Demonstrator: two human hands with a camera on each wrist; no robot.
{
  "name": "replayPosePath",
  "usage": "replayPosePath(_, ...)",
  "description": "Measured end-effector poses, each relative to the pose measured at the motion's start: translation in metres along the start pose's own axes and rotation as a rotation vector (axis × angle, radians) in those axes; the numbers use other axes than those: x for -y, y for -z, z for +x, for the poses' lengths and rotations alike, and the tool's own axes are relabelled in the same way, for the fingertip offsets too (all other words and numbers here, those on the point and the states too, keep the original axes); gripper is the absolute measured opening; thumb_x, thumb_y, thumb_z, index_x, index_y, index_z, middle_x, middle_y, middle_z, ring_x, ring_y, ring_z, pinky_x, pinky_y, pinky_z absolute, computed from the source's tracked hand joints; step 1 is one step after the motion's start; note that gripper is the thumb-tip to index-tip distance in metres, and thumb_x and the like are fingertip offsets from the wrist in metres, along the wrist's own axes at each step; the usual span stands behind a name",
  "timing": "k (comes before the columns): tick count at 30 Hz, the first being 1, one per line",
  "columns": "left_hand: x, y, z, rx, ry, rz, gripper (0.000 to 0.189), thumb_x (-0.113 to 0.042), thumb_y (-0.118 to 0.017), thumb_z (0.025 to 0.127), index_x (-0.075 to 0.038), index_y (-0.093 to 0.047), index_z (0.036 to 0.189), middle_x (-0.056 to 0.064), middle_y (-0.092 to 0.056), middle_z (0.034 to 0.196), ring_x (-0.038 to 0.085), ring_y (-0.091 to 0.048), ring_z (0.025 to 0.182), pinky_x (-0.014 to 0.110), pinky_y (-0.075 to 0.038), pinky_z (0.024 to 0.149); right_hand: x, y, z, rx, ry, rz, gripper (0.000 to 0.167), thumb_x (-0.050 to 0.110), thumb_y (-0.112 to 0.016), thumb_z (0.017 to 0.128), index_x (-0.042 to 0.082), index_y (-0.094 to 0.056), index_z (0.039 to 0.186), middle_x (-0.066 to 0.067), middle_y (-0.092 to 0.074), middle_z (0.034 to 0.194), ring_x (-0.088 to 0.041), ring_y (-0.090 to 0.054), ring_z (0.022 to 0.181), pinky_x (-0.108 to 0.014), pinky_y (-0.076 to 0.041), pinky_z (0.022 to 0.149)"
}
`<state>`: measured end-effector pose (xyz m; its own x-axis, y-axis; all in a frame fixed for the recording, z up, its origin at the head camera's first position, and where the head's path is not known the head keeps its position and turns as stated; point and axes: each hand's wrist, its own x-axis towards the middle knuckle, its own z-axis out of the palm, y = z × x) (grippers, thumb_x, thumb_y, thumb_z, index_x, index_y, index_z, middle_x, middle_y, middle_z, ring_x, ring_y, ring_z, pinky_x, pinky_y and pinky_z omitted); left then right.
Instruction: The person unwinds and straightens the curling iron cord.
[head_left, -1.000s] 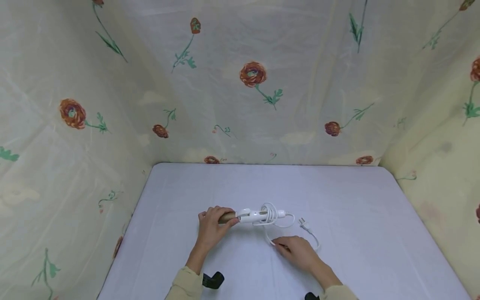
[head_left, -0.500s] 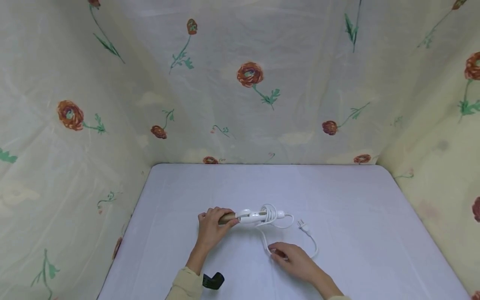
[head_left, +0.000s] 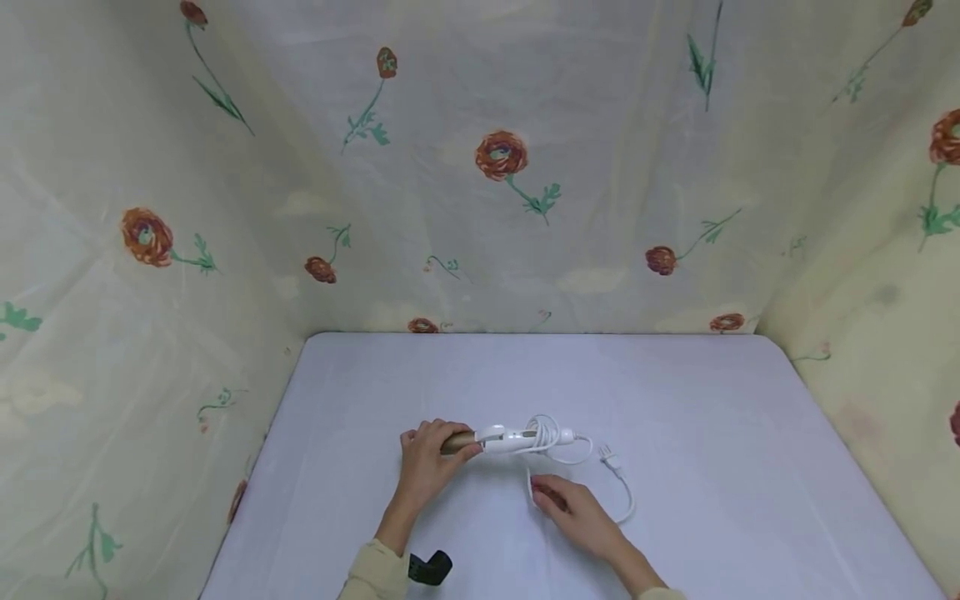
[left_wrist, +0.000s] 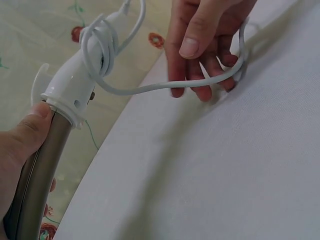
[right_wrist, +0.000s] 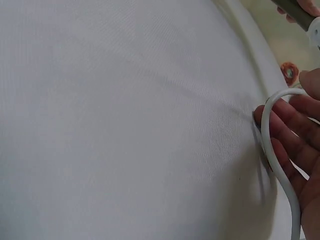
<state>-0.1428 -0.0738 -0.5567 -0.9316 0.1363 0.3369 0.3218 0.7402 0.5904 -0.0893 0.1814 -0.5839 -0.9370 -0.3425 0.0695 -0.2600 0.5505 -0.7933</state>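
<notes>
My left hand (head_left: pixel 431 462) grips the brown barrel (left_wrist: pixel 46 172) of a curling iron, thumb near its white handle (left_wrist: pixel 75 80). The iron points sideways above the table, and its white cord (head_left: pixel 543 431) is looped around the handle. A loose stretch of that cord (left_wrist: pixel 165 86) runs across to my right hand (head_left: pixel 573 508). In the right wrist view the cord (right_wrist: pixel 272 145) lies across my loosely bent fingers (right_wrist: pixel 287 137). From the left wrist view, the right thumb stands apart from it. The two-prong plug (head_left: pixel 609 458) sits right of the iron.
A white cloth covers the table (head_left: pixel 712 433). Flowered fabric walls (head_left: pixel 585 200) enclose the back and both sides. Black wrist gear (head_left: pixel 430 568) shows by the left sleeve (head_left: pixel 377 571).
My right hand has drawn the cord slightly left and its fingers have loosened around it. More cord hangs free from the loops. My left hand keeps its grip on the iron.
</notes>
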Motion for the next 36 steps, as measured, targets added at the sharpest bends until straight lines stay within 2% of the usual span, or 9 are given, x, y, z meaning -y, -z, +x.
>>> replayPosePath(5, 0.001, 0.000, 0.001, -0.010, -0.007, 0.002, 0.039, -0.055, -0.069, 0.076, -0.026, -0.069, 0.102, -0.008, -0.068, 0.092, 0.011, -0.052, 0.082, 0.038, -0.026, 0.081, 0.006, -0.006, 0.011, -0.033, -0.125, 0.106, 0.041, 0.022, -0.056, 0.095, 0.009, -0.049, 0.134, -0.006, -0.067, 0.114, -0.018, -0.064, 0.102, -0.024, -0.051, 0.082)
replayPosePath(10, 0.001, 0.000, 0.001, -0.013, -0.011, -0.005, 0.039, -0.055, -0.068, 0.076, -0.027, -0.069, 0.102, -0.008, -0.068, 0.091, 0.010, -0.052, 0.082, 0.038, -0.027, 0.081, 0.010, -0.010, 0.020, -0.106, -0.202, 0.177, 0.037, 0.022, -0.059, 0.093, 0.013, -0.054, 0.129, -0.006, -0.064, 0.119, -0.020, -0.062, 0.103, -0.023, -0.050, 0.079)
replayPosePath(14, 0.002, -0.001, 0.002, -0.013, -0.008, -0.001, 0.039, -0.055, -0.068, 0.076, -0.027, -0.069, 0.102, -0.008, -0.068, 0.091, 0.010, -0.052, 0.082, 0.038, -0.026, 0.081, 0.012, -0.013, 0.023, -0.150, -0.230, 0.233, 0.029, 0.019, -0.062, 0.091, 0.012, -0.060, 0.119, -0.004, -0.067, 0.107, -0.012, -0.063, 0.090, -0.021, -0.051, 0.074)
replayPosePath(18, 0.002, 0.000, 0.002, -0.021, -0.005, 0.014, 0.039, -0.055, -0.068, 0.076, -0.027, -0.069, 0.102, -0.008, -0.067, 0.091, 0.010, -0.052, 0.082, 0.038, -0.026, 0.080, 0.013, -0.015, 0.023, -0.187, -0.261, 0.239, 0.018, 0.019, -0.065, 0.089, 0.013, -0.064, 0.106, 0.001, -0.065, 0.090, -0.007, -0.059, 0.076, -0.021, -0.050, 0.068)
replayPosePath(21, 0.001, 0.000, 0.003, -0.026, 0.002, 0.029, 0.039, -0.055, -0.068, 0.076, -0.026, -0.069, 0.103, -0.007, -0.067, 0.091, 0.011, -0.052, 0.082, 0.038, -0.027, 0.081, 0.013, -0.016, 0.021, -0.212, -0.277, 0.243, 0.013, 0.019, -0.067, 0.088, 0.012, -0.064, 0.098, 0.001, -0.063, 0.083, -0.006, -0.057, 0.070, -0.021, -0.049, 0.064)
replayPosePath(27, 0.000, 0.001, 0.008, -0.030, 0.005, 0.053, 0.038, -0.054, -0.069, 0.076, -0.026, -0.069, 0.102, -0.006, -0.068, 0.091, 0.013, -0.054, 0.083, 0.042, -0.029, 0.083, 0.018, -0.011, 0.015, -0.231, -0.219, 0.210, 0.008, 0.018, -0.069, 0.087, 0.016, -0.062, 0.092, 0.004, -0.062, 0.078, -0.005, -0.055, 0.066, -0.019, -0.046, 0.060)
replayPosePath(36, 0.002, 0.001, 0.012, -0.054, 0.015, 0.059, 0.038, -0.053, -0.070, 0.076, -0.025, -0.070, 0.102, -0.005, -0.068, 0.090, 0.014, -0.055, 0.083, 0.044, -0.031, 0.084, 0.026, -0.006, 0.004, -0.312, 0.037, 0.106, 0.011, 0.009, -0.071, 0.083, 0.016, -0.063, 0.086, 0.011, -0.060, 0.069, 0.001, -0.050, 0.058, -0.019, -0.044, 0.051)
